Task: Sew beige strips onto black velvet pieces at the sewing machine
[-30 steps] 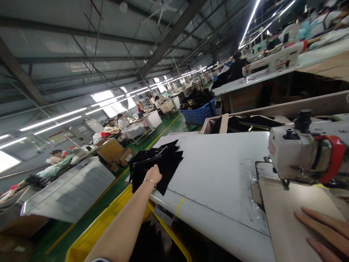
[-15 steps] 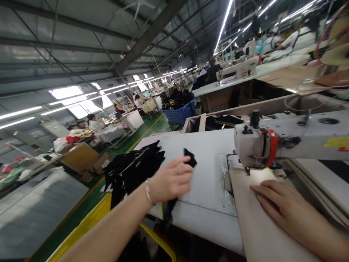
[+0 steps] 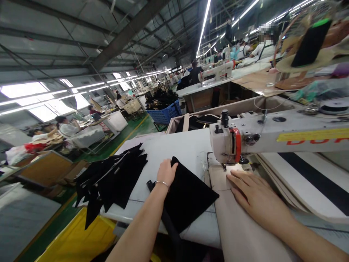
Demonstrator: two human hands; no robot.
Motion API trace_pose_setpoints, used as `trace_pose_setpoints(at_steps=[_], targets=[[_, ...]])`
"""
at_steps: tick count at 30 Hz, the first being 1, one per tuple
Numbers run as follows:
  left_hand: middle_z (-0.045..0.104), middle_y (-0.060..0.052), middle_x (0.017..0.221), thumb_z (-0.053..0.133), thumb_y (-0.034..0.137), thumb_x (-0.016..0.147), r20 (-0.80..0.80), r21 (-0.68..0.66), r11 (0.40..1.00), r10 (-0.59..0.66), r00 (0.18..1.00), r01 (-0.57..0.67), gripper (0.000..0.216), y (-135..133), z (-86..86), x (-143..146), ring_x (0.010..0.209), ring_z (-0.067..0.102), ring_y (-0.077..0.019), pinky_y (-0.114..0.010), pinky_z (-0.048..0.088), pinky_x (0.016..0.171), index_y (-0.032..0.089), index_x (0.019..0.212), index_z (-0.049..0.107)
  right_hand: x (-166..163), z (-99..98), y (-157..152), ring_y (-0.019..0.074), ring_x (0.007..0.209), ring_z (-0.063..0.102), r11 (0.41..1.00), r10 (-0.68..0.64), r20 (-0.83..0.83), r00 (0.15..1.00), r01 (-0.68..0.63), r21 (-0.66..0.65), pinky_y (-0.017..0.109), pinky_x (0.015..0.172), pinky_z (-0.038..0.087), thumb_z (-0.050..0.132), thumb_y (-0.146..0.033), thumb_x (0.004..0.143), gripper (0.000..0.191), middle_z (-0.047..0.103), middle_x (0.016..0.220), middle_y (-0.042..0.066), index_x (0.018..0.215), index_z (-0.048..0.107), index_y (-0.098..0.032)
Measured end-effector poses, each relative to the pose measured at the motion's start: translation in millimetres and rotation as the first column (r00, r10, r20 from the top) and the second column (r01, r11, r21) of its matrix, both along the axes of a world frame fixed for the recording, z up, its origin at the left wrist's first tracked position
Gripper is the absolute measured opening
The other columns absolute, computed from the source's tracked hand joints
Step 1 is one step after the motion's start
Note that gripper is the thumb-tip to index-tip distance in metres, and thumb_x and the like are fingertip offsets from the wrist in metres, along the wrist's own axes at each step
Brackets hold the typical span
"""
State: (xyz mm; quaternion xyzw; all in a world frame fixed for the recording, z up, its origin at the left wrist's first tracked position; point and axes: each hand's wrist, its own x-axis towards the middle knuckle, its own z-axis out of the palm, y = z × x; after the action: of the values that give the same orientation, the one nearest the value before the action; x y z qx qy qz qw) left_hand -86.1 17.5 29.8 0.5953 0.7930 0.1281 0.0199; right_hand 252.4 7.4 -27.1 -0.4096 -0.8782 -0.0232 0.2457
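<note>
My left hand (image 3: 166, 174), with a bracelet at the wrist, is closed on the upper edge of a black fabric piece (image 3: 189, 194). The piece lies spread over the pale table, its right corner touching a beige panel (image 3: 227, 214). On that panel my right hand (image 3: 256, 193) rests flat, fingers stretched out and holding nothing. Its fingertips are close to the needle area of a white sewing machine (image 3: 223, 145) with a red part on its head. The panel's far end runs beneath the machine head. Left of my left hand, a pile of black fabric pieces (image 3: 114, 178) overhangs the table edge.
A yellow bin (image 3: 79, 236) stands below the table at left. Beyond the table are a box of dark pieces (image 3: 174, 125) and a blue crate (image 3: 165, 112). Striped panels (image 3: 308, 182) lie behind the machine arm. Other people sit at distant workstations.
The black piece, mostly hidden by my left hand before, now lies broad across the table beside the beige panel. My right hand stays on the panel. The view has turned right.
</note>
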Motion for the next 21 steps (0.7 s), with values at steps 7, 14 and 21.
trace_pose_setpoints(at_steps=[7,14,21], targets=[[0.067,0.001,0.094,0.056,0.041,0.090,0.367,-0.038,0.802,-0.544,0.755,0.596,0.024,-3,8.8,79,0.085,0.062,-0.0155,-0.025,0.049,0.078,0.020,0.101,0.060,-2,12.2,-7,0.0231,0.123,0.046,0.999,-0.016,-0.015,1.000,0.016,-0.046,0.044,0.104,0.035,0.043,-0.032,0.094,0.038,0.052,0.134,0.006,0.130,0.050,-0.024],[0.065,-0.005,0.091,0.063,0.021,0.083,0.281,0.100,0.859,-0.509,0.814,0.502,0.010,3,-3.2,130,0.087,0.061,-0.0199,-0.031,0.048,0.079,0.018,0.093,0.063,-2,16.6,-8,0.0233,0.123,0.046,0.997,-0.022,-0.013,1.000,0.021,-0.070,0.044,0.103,0.036,0.042,-0.034,0.095,0.042,0.052,0.134,0.007,0.135,0.046,-0.022],[0.064,-0.003,0.085,0.065,0.019,0.082,0.249,0.117,0.865,-0.501,0.829,0.487,0.001,14,-10.2,138,0.081,0.060,-0.0190,-0.031,0.047,0.075,0.019,0.081,0.064,-4,17.9,-7,0.0251,0.121,0.047,0.998,-0.011,0.006,1.000,0.011,-0.066,0.046,0.102,0.037,0.044,-0.041,0.095,0.043,0.052,0.134,0.007,0.134,0.049,-0.024]])
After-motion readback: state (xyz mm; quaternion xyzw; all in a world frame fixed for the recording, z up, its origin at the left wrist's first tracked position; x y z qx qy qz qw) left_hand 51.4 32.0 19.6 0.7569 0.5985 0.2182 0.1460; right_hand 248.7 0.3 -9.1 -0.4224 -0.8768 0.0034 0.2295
